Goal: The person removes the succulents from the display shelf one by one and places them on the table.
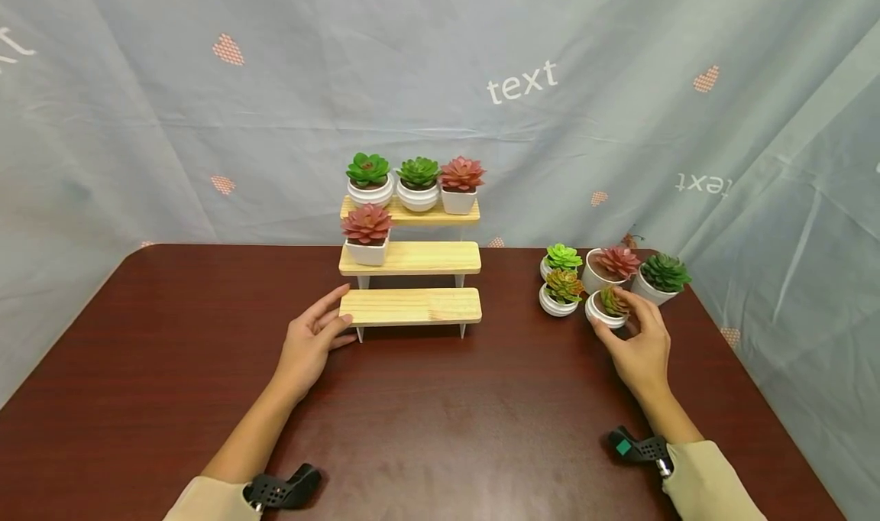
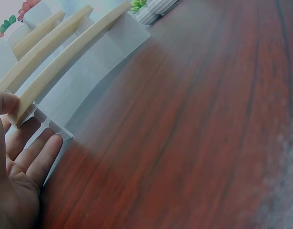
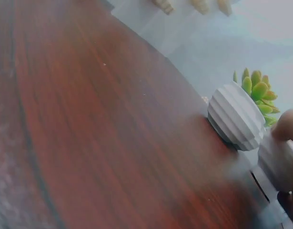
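A three-tier wooden plant stand [image 1: 410, 307] is at the middle back of the table. My left hand [image 1: 309, 345] holds the left end of its lowest step, thumb near the front corner and fingers [image 2: 41, 160] by the side support. Over on the right, my right hand [image 1: 642, 349] pinches a white pot holding a green-and-reddish succulent [image 1: 612, 307] between thumb and fingers. This pot is beside another small potted succulent [image 1: 560, 296]; in the right wrist view, a ribbed white pot [image 3: 236, 117] appears close to my fingers.
Three potted succulents [image 1: 417, 185] line the top step, and a red one [image 1: 367, 234] occupies the middle step's left end. Behind my right hand are a light green succulent [image 1: 562, 257], a red one [image 1: 615, 265] and a dark green one [image 1: 663, 275]. A grey curtain [image 1: 412, 63] hangs behind.
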A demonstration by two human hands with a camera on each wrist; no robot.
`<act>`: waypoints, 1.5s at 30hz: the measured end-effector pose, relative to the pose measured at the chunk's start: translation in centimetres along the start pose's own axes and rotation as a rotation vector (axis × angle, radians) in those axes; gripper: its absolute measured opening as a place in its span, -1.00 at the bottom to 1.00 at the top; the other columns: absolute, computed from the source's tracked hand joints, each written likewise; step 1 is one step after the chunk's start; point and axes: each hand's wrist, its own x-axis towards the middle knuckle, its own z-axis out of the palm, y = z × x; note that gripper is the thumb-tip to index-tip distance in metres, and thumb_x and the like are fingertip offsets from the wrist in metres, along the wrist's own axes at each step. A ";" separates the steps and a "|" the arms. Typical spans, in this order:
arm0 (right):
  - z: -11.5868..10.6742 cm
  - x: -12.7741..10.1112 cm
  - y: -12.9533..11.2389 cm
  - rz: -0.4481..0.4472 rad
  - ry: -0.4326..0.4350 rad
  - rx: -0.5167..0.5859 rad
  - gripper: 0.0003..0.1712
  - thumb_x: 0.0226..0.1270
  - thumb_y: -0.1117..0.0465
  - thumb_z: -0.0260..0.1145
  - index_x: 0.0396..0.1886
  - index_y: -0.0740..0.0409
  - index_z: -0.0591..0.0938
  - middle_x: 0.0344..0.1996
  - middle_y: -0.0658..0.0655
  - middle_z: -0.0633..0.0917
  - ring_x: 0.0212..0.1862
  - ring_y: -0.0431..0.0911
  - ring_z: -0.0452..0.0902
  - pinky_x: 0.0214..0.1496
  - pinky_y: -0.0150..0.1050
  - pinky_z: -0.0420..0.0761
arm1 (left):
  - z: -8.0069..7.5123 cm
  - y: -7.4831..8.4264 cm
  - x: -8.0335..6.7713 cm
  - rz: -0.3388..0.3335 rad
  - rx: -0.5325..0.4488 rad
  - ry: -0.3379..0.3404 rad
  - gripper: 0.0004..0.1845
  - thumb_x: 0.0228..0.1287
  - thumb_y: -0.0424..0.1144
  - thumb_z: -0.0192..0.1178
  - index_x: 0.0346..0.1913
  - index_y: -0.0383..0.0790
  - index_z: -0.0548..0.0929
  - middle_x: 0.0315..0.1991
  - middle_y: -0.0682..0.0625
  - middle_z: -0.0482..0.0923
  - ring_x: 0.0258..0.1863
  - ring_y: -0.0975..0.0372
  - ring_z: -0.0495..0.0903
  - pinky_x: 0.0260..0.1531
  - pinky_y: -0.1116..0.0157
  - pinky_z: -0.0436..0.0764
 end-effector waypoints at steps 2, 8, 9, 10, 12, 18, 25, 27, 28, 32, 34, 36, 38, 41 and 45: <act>-0.1 0.1 0.0 0.017 -0.017 -0.032 -0.33 0.07 0.34 0.59 0.25 0.12 0.64 0.11 0.24 0.62 0.03 -0.48 0.40 -0.02 -0.85 0.42 | -0.1 0.0 0.0 0.001 0.000 0.001 -0.43 0.57 -0.18 0.08 0.55 -0.12 0.29 0.33 -0.38 0.47 0.03 0.56 0.63 -0.03 0.40 0.76; 0.0 0.4 0.2 0.067 -0.050 -0.101 -0.34 0.11 0.30 0.58 0.26 0.11 0.63 0.09 0.24 0.62 0.02 -0.32 0.41 -0.08 -0.87 0.36 | -0.2 0.2 0.1 0.008 0.001 -0.002 -0.43 0.56 -0.18 0.09 0.55 -0.11 0.30 0.30 -0.35 0.52 0.03 0.54 0.65 -0.03 0.38 0.76; 0.0 0.4 0.3 0.075 -0.056 -0.105 -0.34 0.12 0.29 0.58 0.26 0.11 0.62 0.09 0.25 0.62 0.04 -0.27 0.44 -0.08 -0.87 0.36 | -0.2 0.2 0.1 0.010 0.002 -0.002 -0.43 0.56 -0.17 0.10 0.54 -0.10 0.30 0.30 -0.33 0.53 0.03 0.54 0.65 -0.03 0.38 0.76; 0.0 0.5 0.3 0.081 -0.062 -0.105 -0.34 0.13 0.29 0.57 0.27 0.11 0.61 0.09 0.25 0.61 0.05 -0.22 0.46 -0.09 -0.88 0.35 | -0.2 0.2 0.1 0.011 0.002 -0.001 -0.44 0.56 -0.18 0.10 0.54 -0.09 0.31 0.29 -0.32 0.54 0.03 0.53 0.65 -0.03 0.38 0.76; 0.0 0.6 0.3 0.094 -0.076 -0.097 -0.34 0.16 0.28 0.56 0.29 0.12 0.60 0.10 0.26 0.61 0.09 -0.11 0.50 -0.08 -0.88 0.34 | -0.3 0.3 0.0 0.012 0.005 0.000 -0.44 0.56 -0.18 0.10 0.54 -0.09 0.31 0.28 -0.29 0.56 0.03 0.53 0.65 -0.03 0.38 0.76; 0.1 1.0 0.3 0.099 -0.128 -0.086 -0.35 0.22 0.28 0.52 0.33 0.13 0.56 0.16 0.28 0.58 0.21 0.09 0.54 -0.05 -0.87 0.29 | -0.5 0.5 -0.2 0.007 0.013 0.008 -0.44 0.56 -0.18 0.10 0.54 -0.10 0.31 0.26 -0.27 0.58 0.02 0.54 0.65 -0.03 0.38 0.76; 0.2 1.3 0.5 0.081 -0.148 -0.084 -0.34 0.23 0.29 0.50 0.34 0.15 0.54 0.17 0.30 0.57 0.24 0.15 0.53 -0.03 -0.87 0.30 | -0.5 0.4 -0.2 0.002 0.004 0.006 -0.44 0.57 -0.20 0.08 0.55 -0.10 0.30 0.30 -0.38 0.50 0.02 0.55 0.64 -0.03 0.39 0.76; 0.2 1.4 0.5 0.078 -0.145 -0.086 -0.34 0.23 0.30 0.50 0.34 0.15 0.54 0.16 0.29 0.58 0.22 0.11 0.54 -0.02 -0.87 0.31 | -0.5 0.4 -0.2 0.004 0.004 0.006 -0.44 0.57 -0.20 0.08 0.55 -0.10 0.30 0.30 -0.38 0.51 0.02 0.55 0.64 -0.03 0.39 0.76; 0.3 1.4 0.5 0.076 -0.143 -0.092 -0.34 0.23 0.29 0.50 0.34 0.14 0.54 0.16 0.29 0.58 0.21 0.08 0.53 -0.03 -0.86 0.32 | -0.5 0.4 -0.1 0.006 0.004 0.006 -0.44 0.57 -0.20 0.08 0.55 -0.11 0.30 0.30 -0.37 0.51 0.02 0.55 0.64 -0.04 0.39 0.76; 0.2 1.3 0.5 0.066 -0.135 -0.105 -0.29 0.18 0.26 0.55 0.34 0.14 0.54 0.15 0.27 0.60 0.16 -0.06 0.47 -0.01 -0.74 0.34 | -0.6 0.4 0.0 0.012 0.003 0.000 -0.44 0.57 -0.19 0.08 0.55 -0.11 0.30 0.30 -0.37 0.51 0.03 0.54 0.65 -0.04 0.38 0.76; 0.2 1.2 0.5 0.051 -0.122 -0.116 -0.25 0.12 0.24 0.59 0.34 0.14 0.54 0.16 0.28 0.61 0.15 -0.03 0.46 0.06 -0.54 0.42 | -0.6 0.3 0.0 0.013 0.000 -0.003 -0.44 0.57 -0.18 0.08 0.55 -0.11 0.30 0.30 -0.37 0.51 0.03 0.54 0.64 -0.03 0.38 0.76; 0.1 1.1 0.4 0.025 -0.103 -0.127 -0.20 0.05 0.23 0.63 0.33 0.16 0.54 0.16 0.30 0.62 0.15 0.05 0.47 0.13 -0.26 0.47 | -0.5 0.3 0.0 0.011 0.000 -0.004 -0.44 0.57 -0.18 0.08 0.55 -0.10 0.30 0.31 -0.37 0.50 0.03 0.55 0.64 -0.03 0.39 0.76; 0.1 1.1 0.3 -0.002 -0.077 -0.142 -0.18 0.01 0.22 0.65 0.32 0.17 0.55 0.17 0.31 0.61 0.21 0.14 0.47 0.20 0.01 0.49 | -0.5 0.2 0.0 0.005 0.001 -0.003 -0.44 0.57 -0.18 0.08 0.55 -0.09 0.30 0.31 -0.38 0.50 0.03 0.55 0.63 -0.03 0.40 0.76; -0.1 1.0 -0.1 -0.033 -0.037 -0.165 -0.17 -0.02 0.22 0.66 0.31 0.19 0.55 0.19 0.36 0.58 0.25 0.25 0.45 0.24 0.26 0.46 | -0.4 0.0 0.0 -0.004 0.001 -0.001 -0.44 0.57 -0.18 0.08 0.55 -0.07 0.30 0.31 -0.38 0.50 0.03 0.55 0.63 -0.02 0.40 0.75; -0.4 1.1 -1.6 -0.082 0.004 -0.164 -0.20 0.00 0.23 0.66 0.30 0.19 0.58 0.24 0.37 0.55 0.33 0.28 0.42 0.29 0.32 0.45 | -0.2 -0.2 0.0 -0.004 -0.007 -0.007 -0.44 0.57 -0.19 0.08 0.55 -0.08 0.30 0.27 -0.31 0.57 0.03 0.53 0.64 -0.02 0.39 0.76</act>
